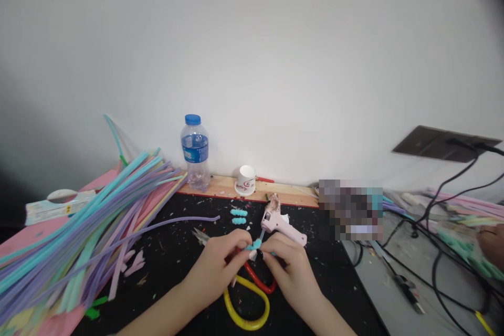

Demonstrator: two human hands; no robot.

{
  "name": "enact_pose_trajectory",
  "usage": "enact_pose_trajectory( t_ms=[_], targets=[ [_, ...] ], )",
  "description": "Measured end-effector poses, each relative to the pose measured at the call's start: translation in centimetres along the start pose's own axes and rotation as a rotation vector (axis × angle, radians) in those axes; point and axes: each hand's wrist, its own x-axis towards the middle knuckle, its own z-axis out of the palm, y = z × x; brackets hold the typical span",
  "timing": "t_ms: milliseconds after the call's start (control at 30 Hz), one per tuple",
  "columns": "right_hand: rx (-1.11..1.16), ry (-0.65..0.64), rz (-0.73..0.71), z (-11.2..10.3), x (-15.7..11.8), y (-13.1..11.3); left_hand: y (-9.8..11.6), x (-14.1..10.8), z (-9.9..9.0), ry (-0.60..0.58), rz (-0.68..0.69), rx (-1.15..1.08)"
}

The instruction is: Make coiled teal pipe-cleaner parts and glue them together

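Observation:
Both hands meet above the black work mat. My left hand pinches a short blue pipe cleaner piece between thumb and fingers. From the other side, the fingertips of my right hand close on the same piece, beside a small black part and a white bit. Under the hands lies a pair of scissors with yellow and red handles, its blade tips poking out at the left. Just behind my right hand rests a pale pink glue gun on its side. Two short, bumpy blue pipe cleaner pieces lie beyond my left hand.
Long pastel pipe cleaners are heaped at the left. A water bottle and a paper cup stand against the wall. Black cables cross the grey table at the right, where another person's hand shows.

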Motion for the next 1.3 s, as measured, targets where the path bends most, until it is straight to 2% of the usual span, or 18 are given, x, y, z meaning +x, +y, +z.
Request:
enact_pose_trajectory(
  t_ms=[100,233,333,567,700,833,900,933,1033,1067,1200,1300],
  targets=[
    [-0.005,0.011,-0.001,0.0,-0.1,-0.1,-0.1,0.0,0.0,-0.034,-0.029,-0.067],
    [-0.015,0.022,-0.005,-0.1,-0.2,-0.2,0.1,0.0,-0.1,-0.011,0.034,0.01],
    [-0.023,0.035,-0.007,-0.2,-0.2,-0.3,0.1,0.0,0.0,0.007,0.017,0.011],
    [-0.045,0.038,-0.002,-0.3,-0.2,-0.2,-0.7,0.5,0.2,0.009,-0.079,-0.207],
    [-0.091,-0.006,-0.01,-0.3,-0.1,-0.1,-0.8,0.8,0.0,0.006,-0.125,-0.341],
    [-0.115,-0.097,-0.058,-0.7,0.1,-0.3,-0.7,1.0,-0.2,0.022,-0.156,-0.367],
    [-0.132,-0.069,-0.084,-1.2,0.2,0.0,-0.6,0.9,-0.3,0.045,-0.152,-0.327],
    [-0.155,-0.014,-0.083,-1.5,0.3,0.3,-0.6,0.9,-0.4,0.07,-0.145,-0.297],
    [-0.338,0.245,0.039,-2.0,0.6,2.1,-0.6,0.8,-0.7,0.188,-0.111,-0.195],
    [-0.433,0.281,0.108,-2.0,0.6,2.8,-0.6,0.8,-0.8,0.224,-0.103,-0.166],
    [-0.687,0.188,0.335,-1.5,0.5,4.8,-1.0,1.0,-1.1,0.268,-0.105,-0.107],
    [-0.684,0.124,0.367,-1.4,0.5,5.1,-1.3,1.2,-1.1,0.258,-0.108,-0.087]
  ],
)
